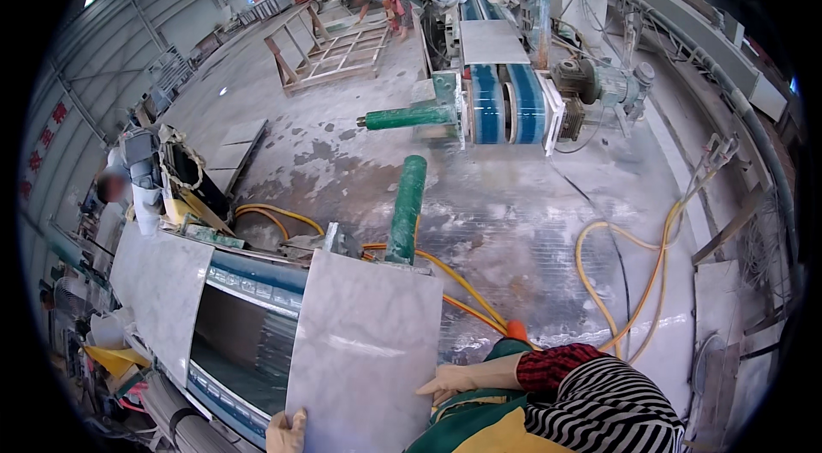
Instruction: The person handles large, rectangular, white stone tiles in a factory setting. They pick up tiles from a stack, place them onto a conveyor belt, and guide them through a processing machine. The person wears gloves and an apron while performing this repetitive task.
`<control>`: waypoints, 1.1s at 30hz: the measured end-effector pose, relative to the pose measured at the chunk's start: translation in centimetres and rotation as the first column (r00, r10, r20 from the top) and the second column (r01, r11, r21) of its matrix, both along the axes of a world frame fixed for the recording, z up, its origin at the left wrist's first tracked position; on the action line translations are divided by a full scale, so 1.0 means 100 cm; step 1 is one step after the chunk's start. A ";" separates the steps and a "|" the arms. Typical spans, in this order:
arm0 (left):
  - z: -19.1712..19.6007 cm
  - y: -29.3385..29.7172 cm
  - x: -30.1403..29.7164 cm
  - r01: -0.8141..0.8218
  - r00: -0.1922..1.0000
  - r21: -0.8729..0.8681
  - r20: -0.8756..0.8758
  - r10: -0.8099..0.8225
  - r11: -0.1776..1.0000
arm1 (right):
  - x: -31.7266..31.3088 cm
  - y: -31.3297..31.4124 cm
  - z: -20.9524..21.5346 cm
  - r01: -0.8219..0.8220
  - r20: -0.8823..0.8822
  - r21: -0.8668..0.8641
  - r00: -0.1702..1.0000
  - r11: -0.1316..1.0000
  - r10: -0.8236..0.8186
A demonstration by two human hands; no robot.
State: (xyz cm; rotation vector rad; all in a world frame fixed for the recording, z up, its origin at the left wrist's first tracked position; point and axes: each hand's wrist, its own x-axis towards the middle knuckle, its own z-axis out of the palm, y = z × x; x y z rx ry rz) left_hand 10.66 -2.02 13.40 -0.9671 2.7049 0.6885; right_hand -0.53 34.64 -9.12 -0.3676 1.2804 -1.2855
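A pale grey veined stone slab [366, 333] lies across the near end of the blue belt conveyor [257, 282]. My left hand [286, 433] is closed on the slab's left edge near its lower corner, thumb on top. At the opposite edge, my right hand [451, 380] holds the slab's side, with one finger reaching over the face and the other fingers partly hidden. Another pale slab [158, 282] rests farther left on the same conveyor, with a dark gap between the two.
A green roller [406, 209] stands up beyond the slab. Yellow hoses [467, 282] cross the wet floor. Opposite is a second belt conveyor [489, 115] carrying a slab [494, 42], beside a motor [599, 80]. One person [141, 170] works at left, another [398, 8] by a wooden frame [342, 55].
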 end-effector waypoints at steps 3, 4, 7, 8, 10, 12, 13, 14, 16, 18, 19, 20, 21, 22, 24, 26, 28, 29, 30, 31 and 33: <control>0.037 0.030 -0.004 -0.009 1.000 -0.074 -0.002 0.009 0.997 | -0.016 0.012 -0.025 -0.009 -0.465 -0.309 0.873 0.951 -0.143; 0.047 0.040 -0.005 0.011 0.999 -0.169 -0.049 -0.019 0.985 | -0.021 0.015 -0.024 0.041 -0.446 -0.364 0.870 0.931 -0.213; 0.098 0.092 -0.043 0.022 0.993 -0.269 -0.106 -0.053 0.963 | -0.067 0.025 0.056 0.397 0.225 -0.072 0.900 0.915 -0.373; 0.108 0.111 -0.062 -0.022 0.991 -0.286 -0.130 -0.016 0.958 | -0.089 0.034 0.060 0.411 0.213 -0.093 0.898 0.907 -0.385; 0.121 0.151 -0.105 -0.013 0.974 -0.310 -0.220 -0.058 0.951 | -0.139 0.060 0.064 0.455 0.185 -0.154 0.885 0.877 -0.426; 0.119 0.191 -0.159 -0.025 0.964 -0.267 -0.260 -0.047 0.963 | -0.195 0.094 0.069 0.512 0.159 -0.234 0.859 0.827 -0.487; 0.119 0.222 -0.189 -0.077 0.970 -0.282 -0.242 0.007 0.956 | -0.226 0.116 0.080 0.511 -0.015 -0.243 0.848 0.825 -0.530; 0.118 0.243 -0.219 -0.123 0.973 -0.303 -0.223 0.055 0.945 | -0.260 0.143 0.099 0.515 -0.182 -0.256 0.805 0.818 -0.564; 0.039 0.212 -0.262 0.093 0.798 -0.149 -0.581 -0.163 0.984 | -0.318 0.196 0.127 0.568 -0.341 -0.246 0.708 0.785 -0.619; 0.007 0.245 -0.332 0.015 0.915 -0.134 -0.397 -0.067 0.991 | -0.371 0.260 0.140 0.701 -0.398 -0.202 0.579 0.684 -0.711; -0.003 0.280 -0.360 0.012 0.896 0.017 -0.444 -0.003 1.000 | -0.393 0.281 0.142 0.757 -0.429 -0.191 0.508 0.625 -0.746; -0.014 0.305 -0.389 0.019 0.919 0.038 -0.395 -0.002 0.999 | -0.415 0.305 0.150 0.805 -0.402 -0.182 0.463 0.564 -0.790; -0.034 0.324 -0.412 0.061 0.905 0.199 -0.425 0.030 0.978 | -0.435 0.326 0.155 0.846 -0.371 -0.168 0.421 0.506 -0.828; -0.055 0.352 -0.434 0.034 0.874 0.248 -0.477 0.091 0.968 | -0.455 0.350 0.145 0.876 -0.384 -0.159 0.370 0.456 -0.846; -0.075 0.408 -0.467 0.121 0.894 0.480 -0.434 0.115 0.869 | -0.478 0.393 0.137 0.932 -0.399 -0.103 0.282 0.348 -0.873; -0.087 0.454 -0.491 0.133 0.915 0.486 -0.394 0.081 0.864 | -0.488 0.426 0.150 0.971 -0.403 -0.028 0.205 0.236 -0.892; -0.104 0.484 -0.501 0.088 0.958 0.372 -0.285 0.023 0.924 | -0.493 0.453 0.132 0.989 -0.402 -0.037 0.120 0.147 -0.908; -0.098 0.499 -0.508 0.080 0.979 0.349 -0.203 -0.008 0.934 | -0.493 0.464 0.122 0.994 -0.399 -0.038 0.078 0.101 -0.913; -0.089 0.511 -0.513 0.073 0.992 0.326 -0.117 -0.037 0.943 | -0.490 0.474 0.114 0.996 -0.395 0.020 0.085 0.084 -0.915; -0.084 0.520 -0.517 0.072 0.997 0.300 -0.034 -0.065 0.951 | -0.486 0.483 0.108 0.995 -0.388 0.074 0.088 0.065 -0.918; -0.091 0.524 -0.519 0.092 0.994 0.284 0.025 -0.104 0.954 | -0.479 0.488 0.096 0.992 -0.343 0.119 0.079 0.040 -0.936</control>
